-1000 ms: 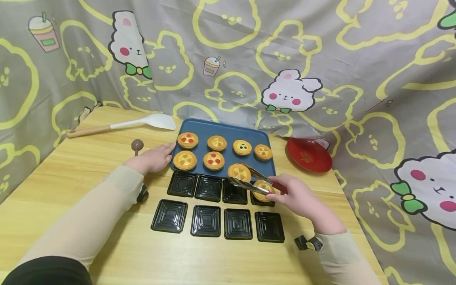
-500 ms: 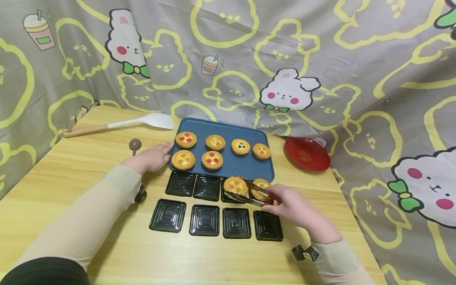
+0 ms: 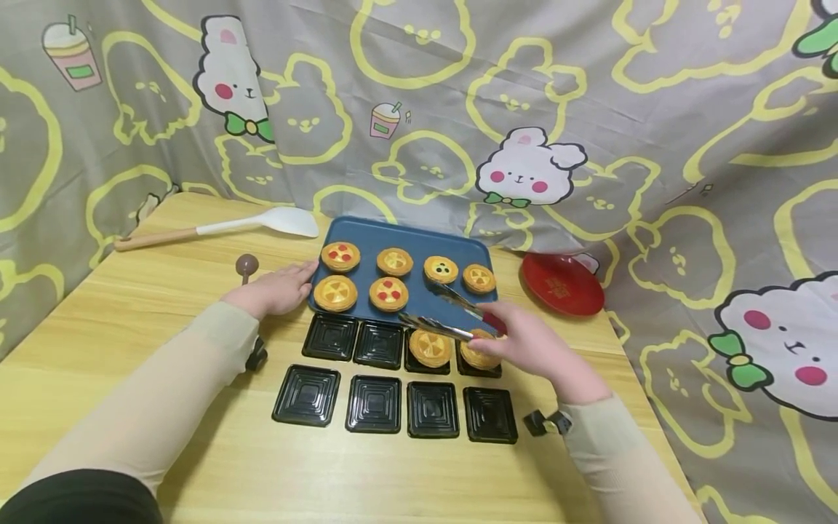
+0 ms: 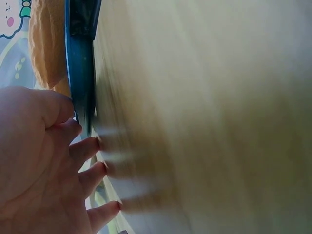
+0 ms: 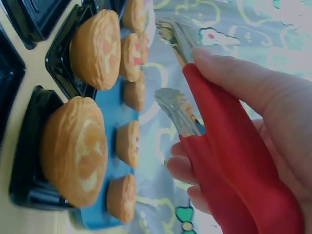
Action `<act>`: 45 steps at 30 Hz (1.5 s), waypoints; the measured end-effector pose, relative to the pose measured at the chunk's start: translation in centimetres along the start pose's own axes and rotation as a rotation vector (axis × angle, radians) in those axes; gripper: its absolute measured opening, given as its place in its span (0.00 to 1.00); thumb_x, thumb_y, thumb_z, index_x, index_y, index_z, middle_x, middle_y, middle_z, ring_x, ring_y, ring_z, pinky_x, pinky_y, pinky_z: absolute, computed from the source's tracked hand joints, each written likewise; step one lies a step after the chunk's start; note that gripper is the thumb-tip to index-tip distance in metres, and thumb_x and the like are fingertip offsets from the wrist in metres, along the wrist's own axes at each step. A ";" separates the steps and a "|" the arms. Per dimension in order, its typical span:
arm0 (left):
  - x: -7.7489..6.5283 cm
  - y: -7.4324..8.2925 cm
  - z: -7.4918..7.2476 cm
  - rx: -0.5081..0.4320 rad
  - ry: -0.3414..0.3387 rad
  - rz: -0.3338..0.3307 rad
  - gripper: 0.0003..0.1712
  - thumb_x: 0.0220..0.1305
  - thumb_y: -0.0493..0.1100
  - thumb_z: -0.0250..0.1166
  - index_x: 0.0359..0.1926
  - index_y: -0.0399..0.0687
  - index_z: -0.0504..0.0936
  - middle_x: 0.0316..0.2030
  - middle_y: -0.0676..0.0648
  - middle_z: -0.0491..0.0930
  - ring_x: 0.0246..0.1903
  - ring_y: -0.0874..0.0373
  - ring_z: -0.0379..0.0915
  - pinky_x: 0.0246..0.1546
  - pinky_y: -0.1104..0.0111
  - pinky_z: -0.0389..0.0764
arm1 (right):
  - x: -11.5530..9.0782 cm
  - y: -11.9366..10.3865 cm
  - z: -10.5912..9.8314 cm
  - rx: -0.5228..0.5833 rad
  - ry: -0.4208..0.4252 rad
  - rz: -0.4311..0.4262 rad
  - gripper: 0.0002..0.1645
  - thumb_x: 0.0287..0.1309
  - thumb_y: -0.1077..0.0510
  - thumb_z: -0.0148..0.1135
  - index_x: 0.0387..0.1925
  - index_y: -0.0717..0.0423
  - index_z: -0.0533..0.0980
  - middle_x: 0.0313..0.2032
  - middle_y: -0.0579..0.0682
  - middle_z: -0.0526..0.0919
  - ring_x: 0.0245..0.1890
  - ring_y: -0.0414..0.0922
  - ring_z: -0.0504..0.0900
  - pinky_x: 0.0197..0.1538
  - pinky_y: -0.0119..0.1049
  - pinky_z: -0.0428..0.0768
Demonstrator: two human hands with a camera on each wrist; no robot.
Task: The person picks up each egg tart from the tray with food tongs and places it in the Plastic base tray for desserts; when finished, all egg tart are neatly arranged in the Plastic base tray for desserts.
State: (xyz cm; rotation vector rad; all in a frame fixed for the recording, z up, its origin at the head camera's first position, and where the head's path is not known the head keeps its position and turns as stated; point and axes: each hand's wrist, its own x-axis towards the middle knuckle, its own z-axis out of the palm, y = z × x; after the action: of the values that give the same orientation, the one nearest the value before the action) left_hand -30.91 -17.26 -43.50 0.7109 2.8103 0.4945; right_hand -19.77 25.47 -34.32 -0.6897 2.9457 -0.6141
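My right hand (image 3: 527,346) grips metal tongs (image 3: 432,326) by their red handles, also clear in the right wrist view. The tongs' arms stand apart with nothing between them, over the front right of the blue tray (image 3: 419,240). Several egg tarts lie on that tray, among them one with dark berries (image 3: 441,270) near the tong tips. Just in front, one egg tart (image 3: 430,348) sits in a black square plastic holder, and a second tart (image 3: 480,356) sits in the holder to its right. My left hand (image 3: 278,291) rests at the tray's left edge, fingertips down on the table.
Several more black holders (image 3: 373,405) stand in two rows before the tray. A white spatula (image 3: 288,221) with a wooden handle lies back left, near a brown round-headed utensil (image 3: 246,264). A red plate (image 3: 563,285) stands at right. A patterned curtain (image 3: 419,94) hangs behind the table.
The tongs carried a tart from the tray's front down into the third holder of the back row and let it go. They then moved back up over the tray. My left hand stayed put.
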 end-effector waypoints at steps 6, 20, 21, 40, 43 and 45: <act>0.5 -0.8 0.5 0.015 -0.011 0.000 0.35 0.77 0.45 0.41 0.76 0.32 0.45 0.74 0.32 0.47 0.72 0.34 0.42 0.72 0.46 0.46 | 4.0 -0.6 0.9 -0.060 -0.070 0.034 0.39 0.54 0.40 0.72 0.58 0.62 0.76 0.38 0.51 0.80 0.34 0.46 0.77 0.37 0.41 0.78; -0.5 0.7 -0.3 0.029 -0.010 -0.017 0.34 0.76 0.42 0.41 0.75 0.29 0.46 0.73 0.30 0.48 0.71 0.32 0.44 0.71 0.45 0.48 | 7.1 -1.7 2.8 -0.097 -0.150 0.042 0.35 0.57 0.41 0.71 0.58 0.59 0.77 0.42 0.51 0.83 0.35 0.45 0.78 0.39 0.43 0.79; -0.5 0.8 -0.4 0.031 -0.011 -0.020 0.34 0.76 0.42 0.42 0.75 0.30 0.46 0.73 0.30 0.48 0.71 0.32 0.44 0.71 0.45 0.48 | 7.1 -1.7 2.9 -0.098 -0.147 0.040 0.35 0.57 0.41 0.71 0.59 0.59 0.77 0.44 0.51 0.83 0.37 0.45 0.79 0.41 0.43 0.79; -0.5 1.0 -0.5 0.038 -0.007 -0.028 0.33 0.76 0.42 0.42 0.75 0.30 0.47 0.73 0.29 0.50 0.71 0.32 0.45 0.71 0.45 0.49 | 2.7 -4.0 2.0 -0.113 -0.137 -0.130 0.35 0.56 0.42 0.72 0.60 0.56 0.78 0.47 0.48 0.83 0.45 0.44 0.79 0.48 0.42 0.80; -0.4 0.9 -0.5 0.040 -0.006 -0.028 0.34 0.77 0.43 0.42 0.75 0.31 0.47 0.73 0.30 0.50 0.71 0.32 0.45 0.71 0.45 0.49 | 2.2 -4.4 2.0 -0.165 -0.144 -0.151 0.35 0.56 0.42 0.72 0.59 0.58 0.78 0.44 0.47 0.83 0.39 0.43 0.78 0.43 0.41 0.79; -0.4 0.9 -0.5 0.040 -0.010 -0.026 0.34 0.77 0.43 0.42 0.75 0.31 0.47 0.73 0.29 0.50 0.71 0.32 0.45 0.71 0.45 0.49 | 2.1 -4.5 2.1 -0.195 -0.148 -0.149 0.35 0.55 0.42 0.72 0.58 0.58 0.79 0.44 0.47 0.83 0.40 0.42 0.78 0.43 0.40 0.80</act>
State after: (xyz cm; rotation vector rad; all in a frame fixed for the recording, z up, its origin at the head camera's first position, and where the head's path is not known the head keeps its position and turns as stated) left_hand -30.30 -16.85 -42.69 0.6812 2.8242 0.4301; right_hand -19.46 20.07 -34.41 -0.9355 2.8583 -0.2711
